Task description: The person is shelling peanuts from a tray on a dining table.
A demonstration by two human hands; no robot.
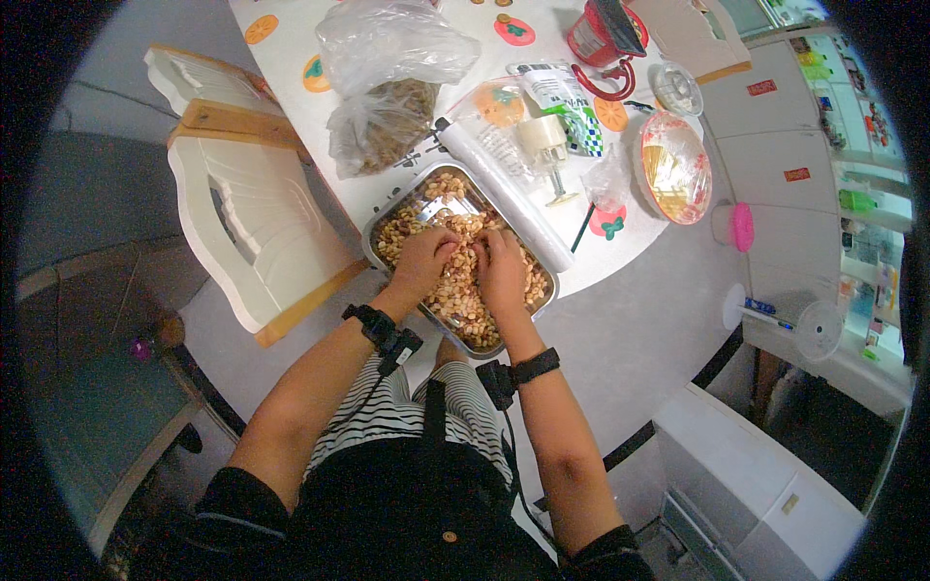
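A rectangular metal tray (476, 354) at the table's near edge holds many shelled nuts (459, 290), apparently peanuts, some with reddish skins. Over the tray's middle, my left hand (429, 254) bends its fingers down at the nuts. My right hand (500, 265) is close beside it on the right, fingers curled, with a small gap between the two. Whether either hand pinches any nuts is hidden by the fingers. Along the tray's upper right side lies a long roll of clear plastic film (508, 192). A plastic bag of brown stuff (385, 127) rests beyond the tray.
On the white patterned table (349, 196) are a film-covered dish (676, 167), a green and white packet (563, 102), a cream pump-like part (543, 141), a red container (599, 36) and a clear round tub (677, 88). Pale chairs (261, 218) stand at left.
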